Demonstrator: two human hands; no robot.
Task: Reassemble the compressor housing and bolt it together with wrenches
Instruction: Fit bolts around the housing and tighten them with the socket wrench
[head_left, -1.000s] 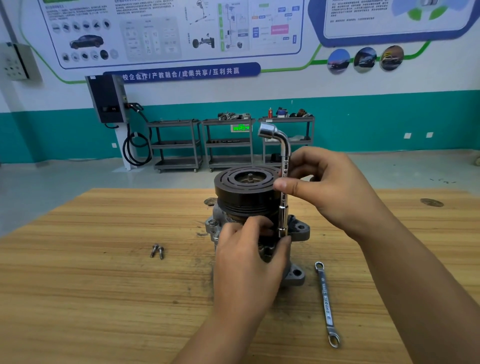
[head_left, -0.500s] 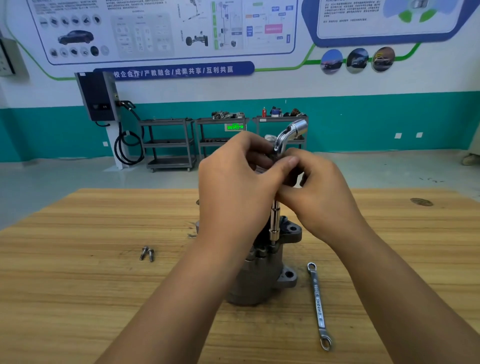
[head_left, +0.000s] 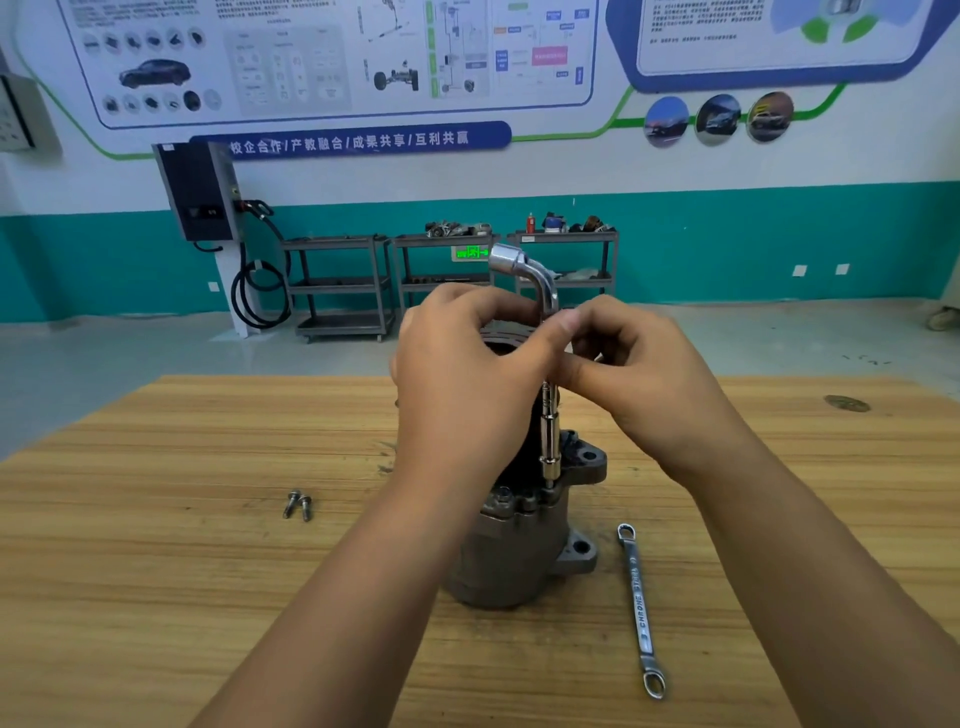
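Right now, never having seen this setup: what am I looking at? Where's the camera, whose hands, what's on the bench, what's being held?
There is no robot here. This is a single picture from a camera worn on a person's head, looking forward and down at their own two bare hands.

The left hand and the right hand both pinch the upright shaft of a bent socket wrench. Its lower end sits on the top edge of the compressor, apparently on a bolt there.

The compressor stands upright on a wooden table. Also on the table are two loose bolts to its left and a flat ring wrench to its right. Neither hand touches them.
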